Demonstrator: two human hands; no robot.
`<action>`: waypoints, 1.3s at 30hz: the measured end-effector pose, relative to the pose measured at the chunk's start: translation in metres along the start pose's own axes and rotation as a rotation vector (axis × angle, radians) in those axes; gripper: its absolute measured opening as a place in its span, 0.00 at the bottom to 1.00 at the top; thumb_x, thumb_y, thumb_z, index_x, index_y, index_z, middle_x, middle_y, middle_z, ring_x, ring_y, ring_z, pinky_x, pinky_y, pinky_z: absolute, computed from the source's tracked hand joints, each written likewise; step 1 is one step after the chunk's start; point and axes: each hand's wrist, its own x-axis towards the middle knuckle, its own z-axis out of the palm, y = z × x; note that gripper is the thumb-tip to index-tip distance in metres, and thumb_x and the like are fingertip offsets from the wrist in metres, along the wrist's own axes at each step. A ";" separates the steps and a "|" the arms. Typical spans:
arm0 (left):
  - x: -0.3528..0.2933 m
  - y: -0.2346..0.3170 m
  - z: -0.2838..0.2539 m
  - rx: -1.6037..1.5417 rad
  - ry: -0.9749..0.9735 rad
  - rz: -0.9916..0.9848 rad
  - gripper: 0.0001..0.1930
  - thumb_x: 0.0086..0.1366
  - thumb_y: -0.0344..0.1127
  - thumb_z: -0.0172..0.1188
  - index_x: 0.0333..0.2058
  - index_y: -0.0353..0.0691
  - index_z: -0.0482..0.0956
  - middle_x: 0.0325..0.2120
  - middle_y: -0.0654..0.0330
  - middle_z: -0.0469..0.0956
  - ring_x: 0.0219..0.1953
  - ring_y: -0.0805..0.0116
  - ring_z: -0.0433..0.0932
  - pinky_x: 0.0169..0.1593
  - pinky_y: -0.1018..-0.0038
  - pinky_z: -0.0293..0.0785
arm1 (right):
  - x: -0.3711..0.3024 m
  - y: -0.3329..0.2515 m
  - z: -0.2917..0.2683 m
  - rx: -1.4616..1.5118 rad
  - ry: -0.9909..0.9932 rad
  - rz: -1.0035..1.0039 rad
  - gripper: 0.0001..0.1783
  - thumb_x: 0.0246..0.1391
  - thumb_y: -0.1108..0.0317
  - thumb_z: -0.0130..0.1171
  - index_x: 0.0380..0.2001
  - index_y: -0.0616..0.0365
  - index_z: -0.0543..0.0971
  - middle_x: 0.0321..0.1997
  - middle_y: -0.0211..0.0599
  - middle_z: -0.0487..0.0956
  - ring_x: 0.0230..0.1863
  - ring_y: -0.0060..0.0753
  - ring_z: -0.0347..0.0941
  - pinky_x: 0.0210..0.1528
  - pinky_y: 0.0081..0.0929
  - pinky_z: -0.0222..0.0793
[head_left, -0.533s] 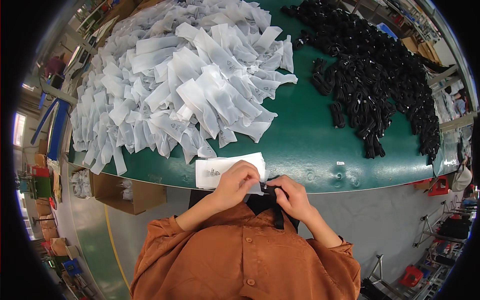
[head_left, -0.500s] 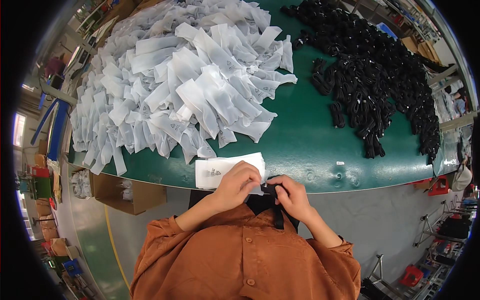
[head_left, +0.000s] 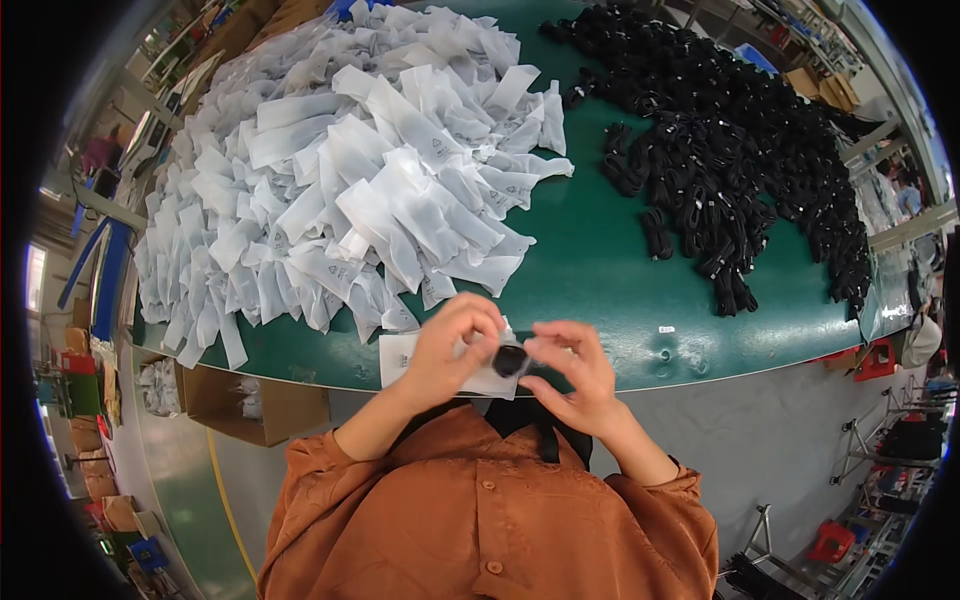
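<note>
At the table's front edge, my left hand (head_left: pixel 452 348) is closed on the edge of a translucent plastic bag (head_left: pixel 507 384). The dark end of a coiled black cable (head_left: pixel 510 360) shows at the bag, between my two hands. My right hand (head_left: pixel 578 378) is just right of it, thumb and fingers apart, fingertips close to the bag; whether they touch it I cannot tell. Under my hands lies a stack of flat white bags (head_left: pixel 394 360), partly covered by my left hand.
A big heap of filled translucent bags (head_left: pixel 330 170) covers the left of the green table (head_left: pixel 590 260). Bundled black cables (head_left: pixel 700 170) are piled at the right. Below the table's left edge stands a cardboard box (head_left: pixel 285 408). A red stool (head_left: pixel 832 540) is at the lower right.
Both hands have risen slightly over the table. The black cable has moved from my right hand's grip to the bag between my hands, and my right fingers have spread.
</note>
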 end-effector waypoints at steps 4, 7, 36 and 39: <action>0.039 0.013 -0.044 -0.219 0.257 -0.015 0.04 0.70 0.31 0.57 0.40 0.38 0.76 0.42 0.65 0.74 0.41 0.79 0.69 0.45 0.80 0.67 | 0.026 0.022 -0.025 -0.343 0.211 -0.017 0.19 0.47 0.79 0.69 0.45 0.59 0.80 0.49 0.46 0.77 0.49 0.42 0.75 0.44 0.31 0.75; 0.076 0.027 -0.083 -0.166 0.568 0.087 0.10 0.69 0.29 0.57 0.48 0.35 0.76 0.44 0.62 0.76 0.46 0.73 0.72 0.53 0.76 0.67 | 0.036 0.083 -0.057 -0.671 0.442 0.184 0.12 0.56 0.74 0.63 0.45 0.60 0.79 0.47 0.43 0.77 0.46 0.42 0.75 0.44 0.33 0.74; -0.031 -0.032 0.018 0.185 0.031 -0.063 0.05 0.62 0.23 0.61 0.35 0.37 0.74 0.33 0.59 0.76 0.33 0.64 0.74 0.36 0.71 0.72 | -0.036 0.015 -0.007 -0.248 -0.172 0.106 0.19 0.47 0.77 0.69 0.44 0.60 0.79 0.39 0.38 0.74 0.26 0.28 0.75 0.23 0.23 0.70; -0.031 -0.029 0.018 0.175 -0.025 -0.039 0.06 0.61 0.22 0.62 0.35 0.37 0.74 0.35 0.58 0.76 0.37 0.61 0.75 0.40 0.70 0.72 | -0.034 0.012 -0.005 -0.035 -0.187 0.367 0.18 0.47 0.77 0.70 0.43 0.60 0.78 0.38 0.34 0.74 0.26 0.23 0.73 0.24 0.20 0.69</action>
